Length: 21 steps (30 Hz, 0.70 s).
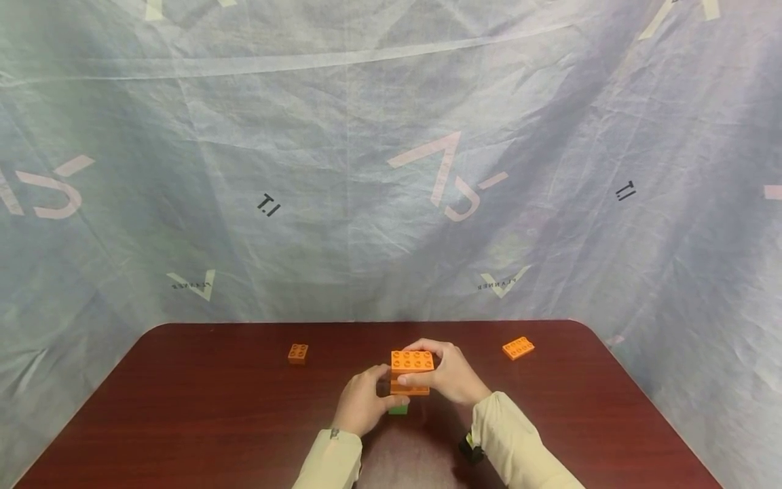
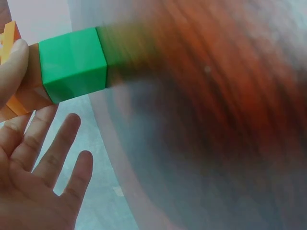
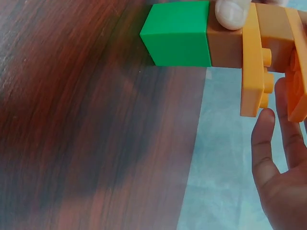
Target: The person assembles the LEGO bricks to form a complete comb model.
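Note:
A toy brick stack stands on the table before me. Its base is a green block [image 3: 182, 40], followed by a brown brick [image 3: 225, 45], an orange plate [image 3: 252, 72], a second brown brick [image 3: 275, 31] and a studded orange plate [image 1: 412, 360] on top. My left hand [image 1: 359, 402] pinches the stack low down, its thumb across the lower brown brick and its other fingers spread in the left wrist view. From the right, my right hand [image 1: 455, 375] grips the upper part between thumb and fingers. Both plates overhang the bricks on one side.
A small brown-orange brick [image 1: 298, 354] lies at the back left of the dark red table [image 1: 201, 407]. Toward the back right is a loose orange plate [image 1: 518, 348]. Behind the table hangs a grey printed cloth [image 1: 342, 170].

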Available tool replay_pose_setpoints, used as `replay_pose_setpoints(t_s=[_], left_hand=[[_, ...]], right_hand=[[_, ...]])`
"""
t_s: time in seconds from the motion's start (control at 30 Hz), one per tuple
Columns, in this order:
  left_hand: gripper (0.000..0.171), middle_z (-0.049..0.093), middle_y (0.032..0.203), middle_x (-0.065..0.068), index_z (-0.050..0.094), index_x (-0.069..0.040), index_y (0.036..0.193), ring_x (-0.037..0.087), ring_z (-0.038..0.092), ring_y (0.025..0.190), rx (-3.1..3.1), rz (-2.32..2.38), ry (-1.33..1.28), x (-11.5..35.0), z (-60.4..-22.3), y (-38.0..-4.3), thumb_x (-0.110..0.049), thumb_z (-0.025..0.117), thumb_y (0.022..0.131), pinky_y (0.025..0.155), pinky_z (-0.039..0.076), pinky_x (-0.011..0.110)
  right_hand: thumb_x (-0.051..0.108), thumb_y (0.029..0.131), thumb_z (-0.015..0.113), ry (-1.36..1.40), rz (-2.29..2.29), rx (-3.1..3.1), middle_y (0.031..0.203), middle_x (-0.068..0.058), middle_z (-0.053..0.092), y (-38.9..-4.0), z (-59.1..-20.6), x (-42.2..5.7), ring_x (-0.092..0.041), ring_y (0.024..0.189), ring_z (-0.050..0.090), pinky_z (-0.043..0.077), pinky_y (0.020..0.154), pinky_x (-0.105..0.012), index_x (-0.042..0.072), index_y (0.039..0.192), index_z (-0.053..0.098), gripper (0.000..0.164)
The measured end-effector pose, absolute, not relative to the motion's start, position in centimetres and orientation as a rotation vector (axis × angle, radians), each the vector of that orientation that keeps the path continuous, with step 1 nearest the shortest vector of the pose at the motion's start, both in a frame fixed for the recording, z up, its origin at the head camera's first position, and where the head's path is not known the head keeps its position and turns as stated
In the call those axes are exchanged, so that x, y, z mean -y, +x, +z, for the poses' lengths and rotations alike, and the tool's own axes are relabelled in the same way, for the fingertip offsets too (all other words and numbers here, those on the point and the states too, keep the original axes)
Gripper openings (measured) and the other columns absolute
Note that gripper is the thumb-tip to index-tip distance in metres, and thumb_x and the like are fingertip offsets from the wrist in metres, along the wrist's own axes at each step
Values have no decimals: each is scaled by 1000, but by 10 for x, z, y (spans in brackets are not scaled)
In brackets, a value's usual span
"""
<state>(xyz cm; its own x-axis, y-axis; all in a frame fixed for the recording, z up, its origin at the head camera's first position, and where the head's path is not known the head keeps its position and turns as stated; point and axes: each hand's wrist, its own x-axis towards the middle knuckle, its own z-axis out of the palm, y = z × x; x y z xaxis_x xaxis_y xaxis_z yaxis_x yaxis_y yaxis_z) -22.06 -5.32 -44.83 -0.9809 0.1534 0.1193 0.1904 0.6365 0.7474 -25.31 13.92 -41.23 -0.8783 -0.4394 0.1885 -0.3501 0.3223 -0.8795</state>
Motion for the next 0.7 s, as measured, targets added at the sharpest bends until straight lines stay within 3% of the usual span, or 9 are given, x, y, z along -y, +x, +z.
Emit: replay_pose_setpoints(t_s=[0.2,0.7], left_hand=[[68,61,134,26,62,4,134,46,56,124,2805,-1306,-320,55,-448,-219,-31,87,82,100,45,63],[51,60,136,14,64,-13,131,44,50,130,2910,-1294,-506,85,-437,-224,-9,83,84,101,41,67]], right_hand=[[19,81,88,-729,-1628,-2468,93,-4,72,-250,-410,-138,-17,75,65,55,66,-29,10,116,73,39],[20,80,88,-661,-1651,-2451,86,-4,71,-251,-412,-138,-16,72,64,55,65,-30,14,113,74,36]])
